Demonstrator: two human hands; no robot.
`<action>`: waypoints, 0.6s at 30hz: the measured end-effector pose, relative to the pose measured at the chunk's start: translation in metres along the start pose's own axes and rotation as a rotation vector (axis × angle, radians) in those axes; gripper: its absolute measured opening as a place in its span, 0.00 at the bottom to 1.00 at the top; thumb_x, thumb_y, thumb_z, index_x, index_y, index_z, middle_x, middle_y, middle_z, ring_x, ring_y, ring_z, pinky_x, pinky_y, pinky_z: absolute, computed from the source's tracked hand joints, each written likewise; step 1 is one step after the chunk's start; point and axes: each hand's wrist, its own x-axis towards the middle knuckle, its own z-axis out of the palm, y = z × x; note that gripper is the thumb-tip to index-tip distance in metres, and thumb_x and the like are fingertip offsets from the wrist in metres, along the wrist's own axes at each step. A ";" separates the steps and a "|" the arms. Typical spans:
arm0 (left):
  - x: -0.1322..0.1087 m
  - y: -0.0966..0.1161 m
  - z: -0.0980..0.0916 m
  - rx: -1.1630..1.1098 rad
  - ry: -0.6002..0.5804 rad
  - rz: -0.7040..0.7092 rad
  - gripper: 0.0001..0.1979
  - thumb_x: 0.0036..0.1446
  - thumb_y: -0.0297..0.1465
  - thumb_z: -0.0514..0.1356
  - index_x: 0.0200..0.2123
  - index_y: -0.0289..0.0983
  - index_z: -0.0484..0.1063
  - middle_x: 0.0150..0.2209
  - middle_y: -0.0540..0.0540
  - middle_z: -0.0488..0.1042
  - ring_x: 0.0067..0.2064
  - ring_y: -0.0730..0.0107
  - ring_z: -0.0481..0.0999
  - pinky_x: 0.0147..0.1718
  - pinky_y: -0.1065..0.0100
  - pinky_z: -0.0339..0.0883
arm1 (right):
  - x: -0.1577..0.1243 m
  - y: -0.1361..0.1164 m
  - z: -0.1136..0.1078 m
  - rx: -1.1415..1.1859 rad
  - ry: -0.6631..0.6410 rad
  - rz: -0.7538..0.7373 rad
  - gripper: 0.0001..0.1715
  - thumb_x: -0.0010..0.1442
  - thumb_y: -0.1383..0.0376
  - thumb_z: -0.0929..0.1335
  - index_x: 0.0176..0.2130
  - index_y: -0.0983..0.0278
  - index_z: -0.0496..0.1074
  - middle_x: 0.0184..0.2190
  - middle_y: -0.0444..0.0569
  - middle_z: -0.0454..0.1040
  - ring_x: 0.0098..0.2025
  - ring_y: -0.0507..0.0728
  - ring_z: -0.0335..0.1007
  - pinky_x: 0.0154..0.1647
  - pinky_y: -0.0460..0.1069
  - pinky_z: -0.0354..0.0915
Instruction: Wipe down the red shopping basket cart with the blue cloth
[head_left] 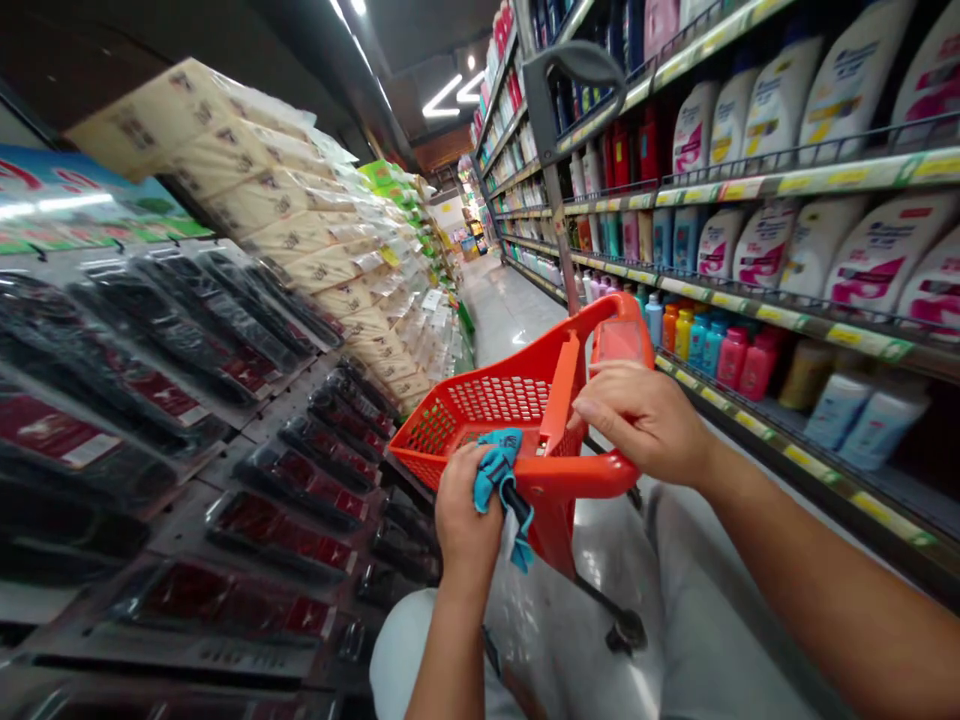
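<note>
While left fingers (461, 468) clasp blue cloth (495, 470), right fingers (609, 388) grip red cart (581, 478)

The blue cloth (495, 475) hides part of the left hand (466, 505); blurred plastic packages (56, 430) run off the left edge.

Multi-tier shelving (825, 182) at right — bottles (844, 85) in rows, stacked wrapped packs (277, 200) at left, dark packaged goods (277, 545) nearer, zigzag ceiling lights (441, 112)

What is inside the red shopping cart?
Inside the red cart, I see mesh walls and no goods; anything behind the left hand, blue cloth or red bar is hidden.
</note>
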 end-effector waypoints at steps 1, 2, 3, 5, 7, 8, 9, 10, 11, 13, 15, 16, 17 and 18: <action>-0.002 0.004 0.004 -0.002 0.003 0.048 0.23 0.54 0.21 0.56 0.51 0.42 0.75 0.53 0.44 0.77 0.57 0.63 0.74 0.61 0.57 0.66 | 0.000 0.008 -0.003 0.050 0.030 0.008 0.30 0.73 0.57 0.57 0.29 0.61 0.79 0.30 0.47 0.81 0.36 0.53 0.78 0.55 0.53 0.65; -0.002 0.006 0.008 0.005 0.003 0.073 0.23 0.55 0.21 0.56 0.52 0.42 0.75 0.54 0.44 0.76 0.58 0.63 0.73 0.61 0.58 0.66 | 0.000 0.013 -0.006 0.063 0.064 0.034 0.30 0.73 0.57 0.57 0.29 0.61 0.78 0.30 0.47 0.82 0.36 0.54 0.78 0.54 0.53 0.66; -0.001 0.006 0.011 0.022 0.001 0.069 0.23 0.55 0.21 0.56 0.52 0.42 0.75 0.55 0.44 0.76 0.58 0.62 0.73 0.61 0.57 0.66 | 0.000 0.016 -0.009 0.035 0.097 0.069 0.30 0.73 0.56 0.57 0.29 0.61 0.78 0.31 0.48 0.82 0.37 0.55 0.77 0.52 0.52 0.66; 0.003 -0.004 0.017 0.074 0.000 -0.009 0.21 0.56 0.22 0.57 0.52 0.41 0.75 0.53 0.43 0.77 0.57 0.60 0.74 0.59 0.55 0.68 | -0.002 0.014 -0.012 -0.106 0.115 0.128 0.30 0.73 0.56 0.58 0.29 0.62 0.78 0.32 0.50 0.82 0.38 0.56 0.77 0.47 0.52 0.65; 0.007 -0.016 0.024 0.120 0.026 -0.117 0.19 0.57 0.23 0.56 0.50 0.41 0.76 0.50 0.42 0.78 0.54 0.58 0.76 0.57 0.54 0.69 | -0.004 0.005 -0.008 -0.262 0.057 0.137 0.30 0.73 0.56 0.58 0.28 0.62 0.79 0.32 0.50 0.82 0.37 0.56 0.75 0.45 0.52 0.62; 0.007 -0.020 0.028 0.135 0.046 -0.150 0.18 0.58 0.23 0.56 0.49 0.41 0.76 0.49 0.42 0.78 0.53 0.58 0.76 0.57 0.54 0.69 | -0.003 0.002 -0.004 -0.341 0.014 0.134 0.30 0.72 0.56 0.59 0.28 0.63 0.79 0.30 0.50 0.82 0.36 0.56 0.74 0.45 0.53 0.61; 0.006 -0.021 0.034 0.145 0.072 -0.159 0.18 0.58 0.23 0.56 0.49 0.41 0.76 0.49 0.42 0.77 0.53 0.58 0.76 0.57 0.54 0.69 | -0.002 0.000 0.001 -0.425 -0.022 0.143 0.30 0.72 0.56 0.59 0.27 0.63 0.79 0.29 0.50 0.81 0.34 0.56 0.73 0.45 0.53 0.59; 0.004 -0.017 0.040 0.152 0.099 -0.147 0.18 0.58 0.23 0.56 0.51 0.41 0.75 0.51 0.42 0.77 0.54 0.58 0.75 0.57 0.54 0.69 | 0.000 0.001 0.006 -0.513 -0.046 0.166 0.30 0.72 0.56 0.60 0.27 0.63 0.80 0.28 0.51 0.81 0.33 0.56 0.73 0.45 0.54 0.58; 0.001 -0.011 0.049 0.155 0.120 -0.115 0.20 0.59 0.23 0.57 0.53 0.41 0.74 0.53 0.41 0.75 0.56 0.57 0.74 0.58 0.54 0.68 | 0.003 0.003 0.011 -0.600 -0.063 0.197 0.31 0.72 0.56 0.60 0.27 0.64 0.80 0.27 0.51 0.81 0.32 0.56 0.72 0.45 0.55 0.57; -0.007 0.008 0.068 0.157 0.146 -0.023 0.23 0.60 0.24 0.57 0.59 0.42 0.70 0.58 0.38 0.71 0.59 0.55 0.72 0.58 0.53 0.68 | 0.011 0.014 0.019 -0.730 -0.099 0.245 0.31 0.72 0.56 0.60 0.28 0.66 0.82 0.28 0.53 0.81 0.33 0.58 0.72 0.46 0.56 0.56; -0.011 0.022 0.087 0.152 0.148 0.067 0.25 0.61 0.24 0.58 0.61 0.43 0.67 0.61 0.37 0.67 0.60 0.54 0.71 0.56 0.55 0.70 | 0.018 0.027 0.022 -0.793 -0.155 0.254 0.32 0.72 0.57 0.59 0.30 0.68 0.82 0.28 0.55 0.82 0.34 0.59 0.73 0.47 0.57 0.55; -0.012 0.024 0.095 0.153 0.148 0.096 0.24 0.62 0.24 0.58 0.61 0.43 0.67 0.61 0.37 0.66 0.60 0.54 0.72 0.54 0.56 0.70 | 0.020 0.033 0.023 -0.812 -0.180 0.250 0.32 0.72 0.57 0.59 0.31 0.69 0.83 0.29 0.55 0.82 0.34 0.59 0.73 0.47 0.58 0.54; -0.012 0.020 0.100 0.161 0.154 0.114 0.23 0.62 0.25 0.58 0.59 0.43 0.68 0.60 0.37 0.66 0.59 0.55 0.72 0.52 0.57 0.71 | 0.022 0.039 0.023 -0.827 -0.192 0.248 0.31 0.72 0.58 0.58 0.31 0.69 0.83 0.29 0.55 0.82 0.34 0.60 0.73 0.48 0.58 0.54; -0.011 0.013 0.103 0.179 0.165 0.120 0.20 0.62 0.25 0.58 0.57 0.42 0.70 0.59 0.37 0.66 0.58 0.55 0.73 0.51 0.58 0.72 | 0.023 0.044 0.024 -0.836 -0.191 0.249 0.31 0.72 0.58 0.58 0.31 0.68 0.83 0.28 0.55 0.82 0.34 0.60 0.72 0.48 0.58 0.54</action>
